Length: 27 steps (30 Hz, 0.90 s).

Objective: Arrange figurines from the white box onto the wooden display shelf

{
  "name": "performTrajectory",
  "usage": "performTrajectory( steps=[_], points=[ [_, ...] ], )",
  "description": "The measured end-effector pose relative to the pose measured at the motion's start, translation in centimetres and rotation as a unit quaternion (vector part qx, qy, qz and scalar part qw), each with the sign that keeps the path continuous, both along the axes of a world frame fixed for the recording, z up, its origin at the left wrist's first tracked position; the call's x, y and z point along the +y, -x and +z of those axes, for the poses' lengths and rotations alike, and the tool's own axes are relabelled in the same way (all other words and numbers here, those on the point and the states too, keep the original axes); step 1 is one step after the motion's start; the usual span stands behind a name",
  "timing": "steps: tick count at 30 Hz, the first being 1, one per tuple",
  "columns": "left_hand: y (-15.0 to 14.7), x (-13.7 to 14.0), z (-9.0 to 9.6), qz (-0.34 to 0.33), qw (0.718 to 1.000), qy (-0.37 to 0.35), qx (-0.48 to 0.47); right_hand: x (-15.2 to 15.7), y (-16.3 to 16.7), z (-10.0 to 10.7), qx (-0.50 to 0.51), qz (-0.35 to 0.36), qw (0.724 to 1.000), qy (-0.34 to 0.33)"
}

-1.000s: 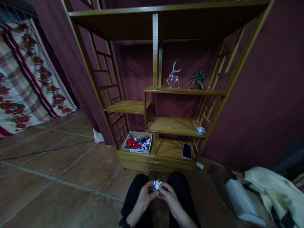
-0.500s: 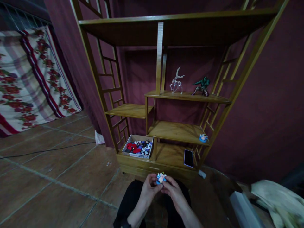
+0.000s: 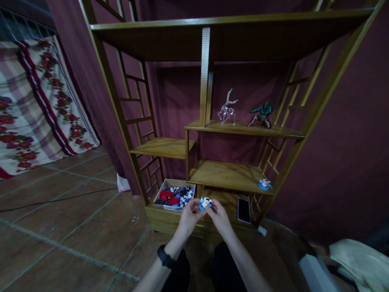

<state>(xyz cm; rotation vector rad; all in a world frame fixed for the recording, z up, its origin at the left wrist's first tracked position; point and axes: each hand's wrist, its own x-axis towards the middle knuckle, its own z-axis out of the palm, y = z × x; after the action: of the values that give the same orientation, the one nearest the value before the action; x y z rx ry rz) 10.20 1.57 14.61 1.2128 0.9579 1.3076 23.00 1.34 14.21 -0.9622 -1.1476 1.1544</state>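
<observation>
A small blue, white and pink figurine (image 3: 205, 203) is held between my two hands, in front of the wooden shelf unit's low boards. My left hand (image 3: 190, 215) pinches it from the left, and a dark band circles that wrist. From the right, the fingers of my right hand (image 3: 218, 213) close on the same piece. A similar blue-based figurine (image 3: 264, 184) stands at the right end of the middle shelf (image 3: 226, 172). Left of my hands, a white box (image 3: 170, 207) holds many small red, purple, black and white pieces.
A phone (image 3: 243, 211) lies on the bottom board at the right. Higher up, a clear deer figurine (image 3: 227, 109) and a dark green action figure (image 3: 261, 115) share a shelf. A cable (image 3: 60, 199) crosses the tiled floor. At lower right stands a pale box (image 3: 317, 273).
Both hands have moved up and forward toward the shelf unit with the figurine between them. The camera view has shifted slightly, and the shelf looks closer.
</observation>
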Motion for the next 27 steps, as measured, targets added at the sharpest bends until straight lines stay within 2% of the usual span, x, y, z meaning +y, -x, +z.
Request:
performTrajectory(
  steps=[6, 9, 13, 17, 22, 27],
  points=[
    [0.2, 2.7, 1.1, 0.001, 0.996, 0.035, -0.08, 3.1, -0.4, 1.5, -0.035, 0.004, 0.998, -0.048],
    [0.1, 3.4, 1.7, -0.034, 0.983, 0.069, -0.164, 3.4, -0.7, 2.7, -0.018, 0.008, 0.999, -0.047],
    [0.5, 3.3, 2.7, -0.102, 0.949, 0.129, -0.269, 2.7, -0.7, 3.9, -0.004, 0.015, 0.999, -0.049],
    [0.7, 2.4, 3.1, -0.146, 0.917, 0.15, -0.339, 1.8, -0.5, 3.9, -0.052, -0.021, 0.994, -0.098],
    [0.5, 1.6, 3.2, -0.174, 0.889, 0.163, -0.391, 0.7, 0.3, 4.3, -0.138, -0.085, 0.975, -0.155],
    [0.7, 1.2, 3.1, -0.19, 0.865, 0.184, -0.426, -0.6, 1.0, 5.6, -0.181, -0.094, 0.962, -0.181]
  ],
)
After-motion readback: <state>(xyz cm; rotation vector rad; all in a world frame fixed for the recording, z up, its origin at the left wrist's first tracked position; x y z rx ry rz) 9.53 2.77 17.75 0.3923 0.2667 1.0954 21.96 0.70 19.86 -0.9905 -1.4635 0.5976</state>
